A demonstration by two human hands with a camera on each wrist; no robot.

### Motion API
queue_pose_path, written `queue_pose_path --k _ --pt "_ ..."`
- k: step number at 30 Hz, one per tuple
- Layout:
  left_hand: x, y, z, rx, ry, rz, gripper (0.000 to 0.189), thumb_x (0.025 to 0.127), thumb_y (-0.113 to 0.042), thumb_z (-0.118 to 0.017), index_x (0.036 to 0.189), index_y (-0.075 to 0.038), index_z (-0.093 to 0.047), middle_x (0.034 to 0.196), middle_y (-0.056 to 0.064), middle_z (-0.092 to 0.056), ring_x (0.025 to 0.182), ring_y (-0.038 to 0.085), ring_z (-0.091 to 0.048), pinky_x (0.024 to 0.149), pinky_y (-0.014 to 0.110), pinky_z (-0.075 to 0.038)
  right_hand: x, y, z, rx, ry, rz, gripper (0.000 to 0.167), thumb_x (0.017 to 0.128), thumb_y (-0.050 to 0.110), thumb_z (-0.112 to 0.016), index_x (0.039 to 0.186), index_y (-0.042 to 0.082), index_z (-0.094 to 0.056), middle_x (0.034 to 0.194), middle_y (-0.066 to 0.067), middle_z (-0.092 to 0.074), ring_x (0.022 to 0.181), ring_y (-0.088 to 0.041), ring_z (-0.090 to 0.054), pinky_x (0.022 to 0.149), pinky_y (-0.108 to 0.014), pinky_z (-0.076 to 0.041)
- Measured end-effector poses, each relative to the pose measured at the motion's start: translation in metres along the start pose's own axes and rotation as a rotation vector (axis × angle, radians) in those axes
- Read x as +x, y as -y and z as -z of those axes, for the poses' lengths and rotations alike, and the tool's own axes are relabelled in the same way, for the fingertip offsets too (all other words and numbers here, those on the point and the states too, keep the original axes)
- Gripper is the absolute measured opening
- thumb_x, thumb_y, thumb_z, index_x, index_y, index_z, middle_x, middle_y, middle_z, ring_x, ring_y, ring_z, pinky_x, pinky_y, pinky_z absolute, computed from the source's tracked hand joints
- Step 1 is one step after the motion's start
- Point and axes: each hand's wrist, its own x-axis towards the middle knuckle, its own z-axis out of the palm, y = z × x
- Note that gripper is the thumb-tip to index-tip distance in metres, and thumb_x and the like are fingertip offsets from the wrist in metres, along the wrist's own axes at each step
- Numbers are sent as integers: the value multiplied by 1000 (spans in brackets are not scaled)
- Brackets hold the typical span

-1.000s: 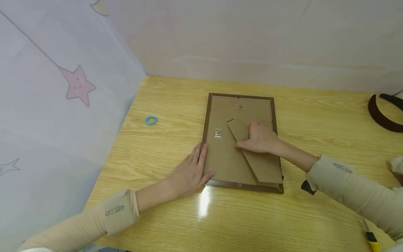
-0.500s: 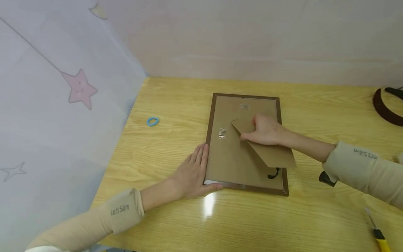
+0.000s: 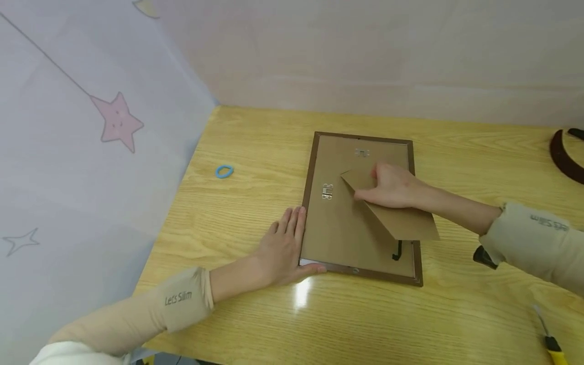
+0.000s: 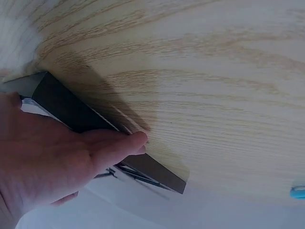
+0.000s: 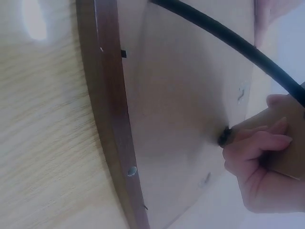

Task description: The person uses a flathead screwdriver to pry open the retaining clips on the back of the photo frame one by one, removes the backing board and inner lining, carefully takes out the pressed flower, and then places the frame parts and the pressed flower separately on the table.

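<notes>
Lying on the table (image 3: 456,309) in the head view, the frame (image 3: 337,233) touches the left hand (image 3: 279,255), fingers straight; the right hand (image 3: 393,188) pinches its raised stand (image 3: 406,222). Left wrist: fingers extended. Right wrist: fingers curled round the stand.

Pale walls (image 3: 356,56), pink star drawing (image 3: 120,122), glossy wood-grain table (image 3: 255,137)

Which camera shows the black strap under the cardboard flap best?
The right wrist view: a long, curving stretch of the black strap shows there, uncovered. The head view shows only a short piece below the cardboard flap; in the left wrist view I can't make it out.
</notes>
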Motion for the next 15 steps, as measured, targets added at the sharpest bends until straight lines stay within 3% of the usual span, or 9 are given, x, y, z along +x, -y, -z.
queue_pose_path --k 5,9,15 --pt "3 -2 5 45 39 22 118 83 -86 -15 150 10 -3 158 27 -1 146 40 -6 113 47 -27 -13 11 20 -15 -85 6 66 81 43 -68 119 -5 -45 69 -7 -50 59 -20 -47 53 -33 -41" --pt "5 -2 7 56 36 25 117 84 -85 -15 151 10 -3 158 27 -2 146 40 -8 112 47 -30 -25 13 36 -95 -121 6 65 79 44 -69 121 -1 -45 73 -9 -54 63 -23 -52 54 -34 -41" --pt "1 -6 7 85 50 30 118 83 -86 -14 151 9 -4 158 27 -3 146 40 -8 110 49 -32 -41 -27 50 -206 -110 -21 66 80 46 -70 122 -1 -49 64 -5 -51 57 -20 -49 48 -33 -37"
